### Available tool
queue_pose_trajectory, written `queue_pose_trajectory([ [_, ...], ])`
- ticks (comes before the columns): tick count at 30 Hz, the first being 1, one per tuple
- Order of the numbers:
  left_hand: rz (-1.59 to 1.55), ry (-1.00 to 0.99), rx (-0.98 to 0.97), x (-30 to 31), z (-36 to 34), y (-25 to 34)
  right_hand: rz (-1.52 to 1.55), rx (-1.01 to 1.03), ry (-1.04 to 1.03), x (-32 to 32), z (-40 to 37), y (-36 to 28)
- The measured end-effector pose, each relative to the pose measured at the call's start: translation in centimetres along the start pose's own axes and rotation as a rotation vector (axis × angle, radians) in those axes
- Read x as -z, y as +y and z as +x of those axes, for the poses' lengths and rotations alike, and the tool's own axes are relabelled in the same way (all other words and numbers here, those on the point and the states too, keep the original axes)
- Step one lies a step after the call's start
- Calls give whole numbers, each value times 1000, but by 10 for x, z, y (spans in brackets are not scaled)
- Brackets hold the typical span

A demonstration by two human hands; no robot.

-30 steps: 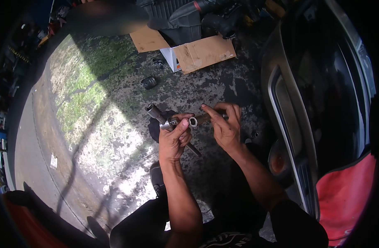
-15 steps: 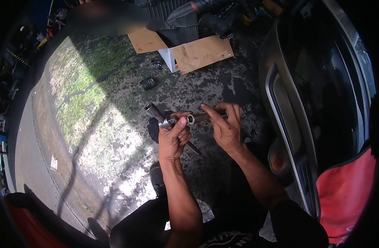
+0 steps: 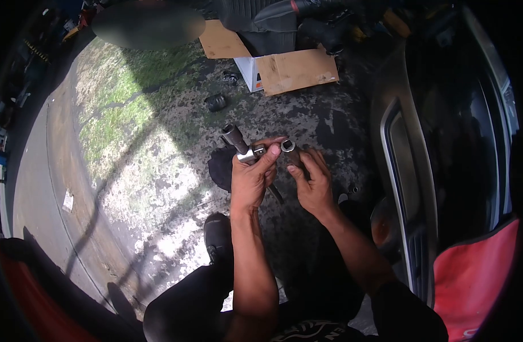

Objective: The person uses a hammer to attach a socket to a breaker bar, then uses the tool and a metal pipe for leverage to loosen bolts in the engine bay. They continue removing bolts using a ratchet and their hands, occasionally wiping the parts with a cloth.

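My left hand (image 3: 250, 185) is wrapped around a steel socket wrench (image 3: 248, 155). Its dark socket-shaped end (image 3: 234, 138) points up and left, a square drive stub sticks out toward the right, and the bar emerges below my fingers. Between the thumb and fingers of my right hand (image 3: 315, 187) is a dark cylindrical socket (image 3: 290, 151), its bright rim and square hole facing up toward me. The socket's rim is close beside my left thumb and the drive stub, but apart from the stub. My right fingers partly hide its lower part.
An open cardboard box (image 3: 298, 74) with black ribbed parts stands ahead on the stained floor. Nearer lie a small black part (image 3: 216, 102) and a dark cloth-like item (image 3: 220, 168). A vehicle's body panel (image 3: 406, 188) rises at right, with a red cover (image 3: 475, 273) beside it.
The socket in my right hand has turned from lying sideways to having its square hole face upward. My right fingers have shifted their grip lower. Both hands appear slightly higher and farther right in view.
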State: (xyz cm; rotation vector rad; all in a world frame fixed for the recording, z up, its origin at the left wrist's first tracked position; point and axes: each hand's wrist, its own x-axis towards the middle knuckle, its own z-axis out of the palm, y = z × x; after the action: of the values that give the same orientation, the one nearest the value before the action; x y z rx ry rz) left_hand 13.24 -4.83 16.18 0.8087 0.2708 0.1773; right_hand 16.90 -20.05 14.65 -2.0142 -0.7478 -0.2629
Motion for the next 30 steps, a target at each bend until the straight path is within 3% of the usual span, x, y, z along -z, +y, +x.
queue_pose_trajectory([
  [17, 143, 46, -35, -10, -1, 8, 187, -143, -22, -7, -6, 2],
  [19, 24, 116, -179, -10, 1, 8, 237, -153, -37, -7, -4, 1],
  [21, -157, 160, -314, -8, 1, 12, 349, -294, -63, -5, -6, 0],
  [25, -395, 36, -606, 1, -10, 60, 690, -400, -119, -6, -18, 28],
  [30, -417, 123, -753, 0, -33, 93, 501, -363, -147, -10, -19, 27],
])
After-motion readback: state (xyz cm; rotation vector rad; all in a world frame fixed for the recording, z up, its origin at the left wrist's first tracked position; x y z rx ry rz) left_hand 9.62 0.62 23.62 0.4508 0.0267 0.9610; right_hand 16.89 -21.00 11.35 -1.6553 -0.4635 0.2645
